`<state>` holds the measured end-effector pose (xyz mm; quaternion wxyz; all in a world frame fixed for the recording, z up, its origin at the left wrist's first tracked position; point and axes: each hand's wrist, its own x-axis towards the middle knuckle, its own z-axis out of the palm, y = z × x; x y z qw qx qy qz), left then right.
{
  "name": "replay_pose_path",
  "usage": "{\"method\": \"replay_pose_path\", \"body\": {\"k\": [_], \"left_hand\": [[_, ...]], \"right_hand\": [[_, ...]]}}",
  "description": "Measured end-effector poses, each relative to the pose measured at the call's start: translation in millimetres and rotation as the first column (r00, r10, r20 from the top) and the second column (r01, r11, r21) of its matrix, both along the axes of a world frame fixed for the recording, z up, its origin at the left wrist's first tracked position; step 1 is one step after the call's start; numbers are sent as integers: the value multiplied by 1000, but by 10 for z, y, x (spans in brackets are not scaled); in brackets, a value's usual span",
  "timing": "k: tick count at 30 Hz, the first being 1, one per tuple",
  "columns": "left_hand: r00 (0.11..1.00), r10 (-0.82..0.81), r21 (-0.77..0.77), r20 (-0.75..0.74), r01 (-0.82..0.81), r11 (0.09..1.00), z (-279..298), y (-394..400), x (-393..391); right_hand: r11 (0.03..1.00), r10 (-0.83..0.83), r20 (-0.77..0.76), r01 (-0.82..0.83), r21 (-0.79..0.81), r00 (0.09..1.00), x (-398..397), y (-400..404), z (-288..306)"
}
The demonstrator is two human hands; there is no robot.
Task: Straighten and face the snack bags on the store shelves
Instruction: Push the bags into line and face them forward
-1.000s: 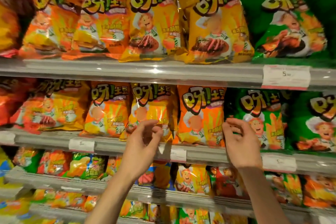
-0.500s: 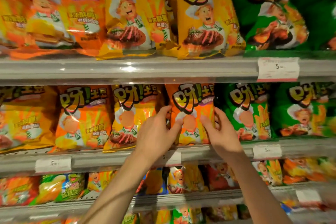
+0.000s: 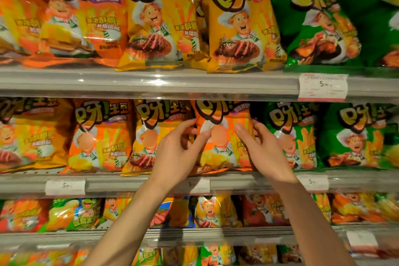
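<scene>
An orange snack bag [image 3: 222, 149] with a chef picture stands upright on the middle shelf [image 3: 129, 183]. My left hand [image 3: 179, 153] grips its left edge, thumb on the front and fingers curled behind. My right hand [image 3: 261, 151] holds its right edge the same way, fingers wrapped round the side. A yellow bag [image 3: 149, 136] stands just left of it and a green bag [image 3: 295, 134] just right. My hands hide the bag's side edges.
The top shelf [image 3: 151, 82] carries orange, yellow bags [image 3: 239, 26] and green bags [image 3: 319, 24], some leaning. White price tags [image 3: 322, 86] hang on the shelf rails. Lower shelves [image 3: 194, 235] hold several smaller mixed bags. Both forearms reach up from the bottom of the view.
Both hands have moved from in front of the shelf onto the orange bag and taken hold of its two sides. The view has shifted closer and left.
</scene>
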<state>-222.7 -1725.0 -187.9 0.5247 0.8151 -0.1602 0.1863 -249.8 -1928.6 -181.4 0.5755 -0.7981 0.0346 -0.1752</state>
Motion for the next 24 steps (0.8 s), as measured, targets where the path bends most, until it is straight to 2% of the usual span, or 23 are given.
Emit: {"method": "replay_pose_path", "body": {"k": [4, 8, 14, 17, 21, 24], "left_hand": [[997, -71, -35, -22, 70, 997, -48, 144, -67], [995, -97, -25, 1, 97, 995, -138, 332, -127], [993, -121, -7, 2, 121, 993, -206, 829, -183], [988, -152, 11, -7, 152, 988, -244, 1198, -201], [981, -185, -40, -61, 182, 982, -295, 1758, -251], [979, -192, -60, -70, 188, 980, -342, 2214, -299]], "right_hand": [[999, 12, -12, -11, 46, 1000, -96, 79, -36], [977, 39, -9, -36, 212, 999, -180, 273, -131], [991, 53, -41, -47, 126, 998, -405, 751, -254], [991, 58, -59, -51, 121, 997, -507, 1164, -273], [990, 32, -68, -23, 136, 997, -558, 1749, -324], [985, 74, -53, -64, 161, 996, -545, 2204, -382]]}}
